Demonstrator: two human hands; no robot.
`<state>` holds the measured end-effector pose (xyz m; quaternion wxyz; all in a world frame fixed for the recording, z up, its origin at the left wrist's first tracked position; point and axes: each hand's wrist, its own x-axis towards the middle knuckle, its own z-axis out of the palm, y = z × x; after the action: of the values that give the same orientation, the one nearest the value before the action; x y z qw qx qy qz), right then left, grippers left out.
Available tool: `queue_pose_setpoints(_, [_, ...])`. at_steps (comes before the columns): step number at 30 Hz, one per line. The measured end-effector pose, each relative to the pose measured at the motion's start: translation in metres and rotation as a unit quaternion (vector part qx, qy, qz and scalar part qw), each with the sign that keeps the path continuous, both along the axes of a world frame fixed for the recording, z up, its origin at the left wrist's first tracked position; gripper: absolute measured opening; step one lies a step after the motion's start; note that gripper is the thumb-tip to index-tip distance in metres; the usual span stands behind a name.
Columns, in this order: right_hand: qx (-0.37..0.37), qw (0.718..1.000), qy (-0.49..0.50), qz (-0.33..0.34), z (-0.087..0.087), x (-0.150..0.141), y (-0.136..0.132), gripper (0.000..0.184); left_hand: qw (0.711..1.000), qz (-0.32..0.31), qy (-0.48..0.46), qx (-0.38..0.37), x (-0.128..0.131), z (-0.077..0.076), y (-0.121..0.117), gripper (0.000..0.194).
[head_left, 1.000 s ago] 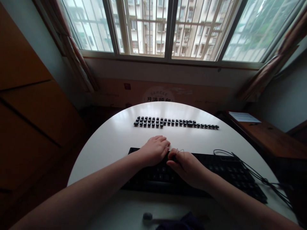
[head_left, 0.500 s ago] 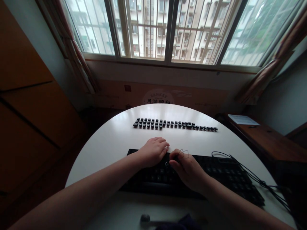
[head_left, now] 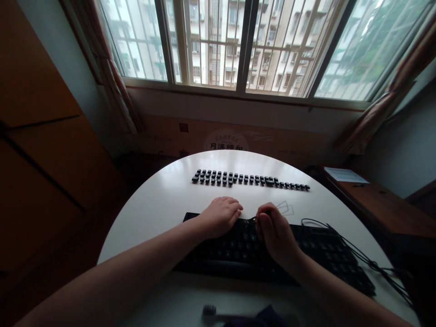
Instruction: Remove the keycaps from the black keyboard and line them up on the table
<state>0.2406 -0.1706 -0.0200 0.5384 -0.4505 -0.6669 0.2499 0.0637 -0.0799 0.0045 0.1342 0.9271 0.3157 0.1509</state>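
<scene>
A black keyboard [head_left: 231,259] lies across the near part of the white round table. My left hand [head_left: 223,215] rests on its upper left edge, fingers stretched out and holding nothing. Just to the right, my right hand [head_left: 275,234] is closed around a wire keycap puller. Thin wire loops of the keycap puller [head_left: 286,209] stick out past the knuckles, and its other end points left over the top key rows. Whether a keycap sits in that end is too dark to tell. Both hands cover part of the keys.
Several loose black keycaps [head_left: 231,178] stand in rows on the table [head_left: 153,213] beyond the keyboard. A black cable [head_left: 361,254] runs along the right. Near the front edge lie a brush [head_left: 209,310] and a dark cloth [head_left: 267,317]. A wooden desk [head_left: 384,200] stands at right.
My right hand has moved right and slightly up, away from my left hand, and has turned with the keycap puller. My left hand stays on the keyboard. The view has shifted slightly.
</scene>
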Motion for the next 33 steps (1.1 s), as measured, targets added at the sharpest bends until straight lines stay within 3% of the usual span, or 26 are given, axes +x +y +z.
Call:
queue_pose_setpoints(4, [0.050,0.997,-0.067,0.001,0.005,0.001,-0.003,0.009,0.996,0.019,-0.081,-0.013,-0.001,0.009,0.001,0.038])
queue_pose_setpoints(10, [0.071,0.995,-0.057,0.029,0.017,0.003,-0.005,0.008,0.986,-0.037,-0.147,-0.072,-0.003,0.016,-0.001,0.038])
queue_pose_setpoints(14, [0.084,0.991,-0.103,0.034,0.024,0.003,-0.005,0.010,0.984,-0.019,-0.154,-0.086,-0.002,0.015,-0.002,0.029])
queue_pose_setpoints(19, [0.099,0.987,-0.121,-0.024,0.028,0.008,-0.004,0.012,0.984,0.021,-0.162,-0.064,-0.002,0.013,-0.001,0.027])
queue_pose_setpoints(23, [0.119,0.983,-0.134,-0.035,0.034,0.011,-0.006,0.012,0.985,-0.018,-0.139,-0.100,-0.003,0.015,0.001,0.028])
queue_pose_setpoints(27, [0.113,0.965,-0.231,-0.046,0.040,0.009,-0.007,0.017,0.984,-0.077,-0.116,-0.111,-0.004,0.017,-0.003,0.026])
queue_pose_setpoints(33, [0.172,0.914,-0.354,-0.102,0.038,0.004,-0.003,0.019,0.983,-0.080,-0.128,-0.105,-0.004,0.012,-0.003,0.029])
